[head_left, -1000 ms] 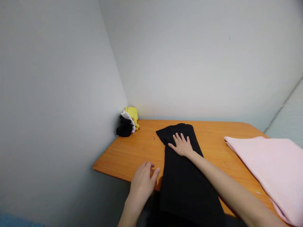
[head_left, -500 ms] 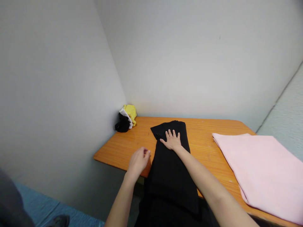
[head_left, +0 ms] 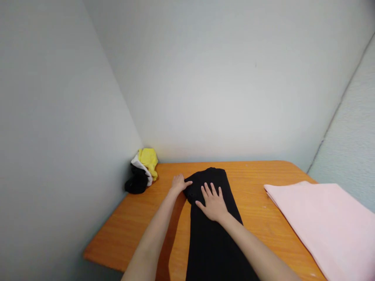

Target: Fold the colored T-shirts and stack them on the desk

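Note:
Black trousers (head_left: 211, 246), apparently folded lengthwise, lie in a long strip on the wooden table (head_left: 258, 222), with the lower part running out of view toward me. At the upper left of the cloth, my left hand (head_left: 178, 182) pinches the projecting corner between thumb and fingers. My right hand (head_left: 213, 205) rests flat on the upper part of the trousers, fingers spread and palm down. The fabric under that palm is hidden.
Folded pink cloth (head_left: 316, 218) lies on the right of the table. Crumpled yellow (head_left: 148, 159), white (head_left: 142, 166) and black cloths (head_left: 137, 180) are heaped in the left back corner. Walls (head_left: 199, 86) border the table behind and at the left.
My left hand has moved forward from the table's front edge and taken hold of the trousers' left corner. My right hand stays flat on the cloth. The camera view has shifted.

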`<state>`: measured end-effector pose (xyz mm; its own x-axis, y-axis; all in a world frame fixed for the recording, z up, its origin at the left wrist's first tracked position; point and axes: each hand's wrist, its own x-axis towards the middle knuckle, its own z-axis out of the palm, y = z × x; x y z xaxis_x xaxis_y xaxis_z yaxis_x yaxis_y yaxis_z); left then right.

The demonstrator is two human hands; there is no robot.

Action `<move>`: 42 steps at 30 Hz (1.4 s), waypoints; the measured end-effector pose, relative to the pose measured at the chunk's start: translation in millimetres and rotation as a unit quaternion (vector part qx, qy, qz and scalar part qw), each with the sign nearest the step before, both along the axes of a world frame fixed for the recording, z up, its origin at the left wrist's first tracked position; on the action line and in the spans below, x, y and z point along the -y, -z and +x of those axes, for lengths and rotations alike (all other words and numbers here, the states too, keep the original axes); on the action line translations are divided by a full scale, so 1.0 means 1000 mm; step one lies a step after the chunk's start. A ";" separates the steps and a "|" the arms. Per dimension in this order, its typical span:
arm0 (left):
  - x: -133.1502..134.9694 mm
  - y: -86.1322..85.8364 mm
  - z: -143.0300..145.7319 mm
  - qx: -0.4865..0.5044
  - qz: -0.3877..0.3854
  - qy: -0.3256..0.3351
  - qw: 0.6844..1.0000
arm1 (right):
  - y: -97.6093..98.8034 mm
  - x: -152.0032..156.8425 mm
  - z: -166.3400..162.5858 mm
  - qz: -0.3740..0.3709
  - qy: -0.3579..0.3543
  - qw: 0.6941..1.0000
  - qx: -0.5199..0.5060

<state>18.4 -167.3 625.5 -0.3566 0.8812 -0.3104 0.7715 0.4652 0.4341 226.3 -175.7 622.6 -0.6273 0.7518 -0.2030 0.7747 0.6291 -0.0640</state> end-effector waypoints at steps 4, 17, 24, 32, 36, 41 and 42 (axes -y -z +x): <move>-0.019 0.018 -0.008 0.053 -0.034 0.060 0.996 | 0.003 0.000 0.000 -0.007 0.006 1.000 -0.007; -0.052 0.018 -0.013 0.123 0.040 -0.012 0.992 | -0.021 -0.008 -0.032 -0.070 0.000 0.997 0.013; -0.007 0.025 0.055 0.152 0.087 0.200 0.964 | -0.066 0.084 0.023 -0.216 -0.156 0.962 -0.057; 0.053 -0.009 0.042 0.128 0.152 0.244 0.949 | -0.119 0.142 0.126 -0.248 -0.191 0.949 -0.040; 0.149 -0.042 0.025 0.147 0.191 0.383 0.892 | -0.117 0.152 0.183 -0.118 -0.153 0.981 -0.005; 0.256 -0.048 0.056 0.081 0.171 0.476 0.859 | -0.106 0.157 0.205 0.016 -0.208 0.978 -0.020; 0.267 -0.047 0.063 0.066 0.177 0.457 0.869 | -0.107 0.158 0.204 0.020 -0.211 0.977 -0.030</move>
<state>81.9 -434.3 672.4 0.5607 0.8263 0.0535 0.6814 -0.4972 0.5372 430.6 -333.2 729.3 -0.8932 0.4296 -0.1325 0.4408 0.8949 -0.0697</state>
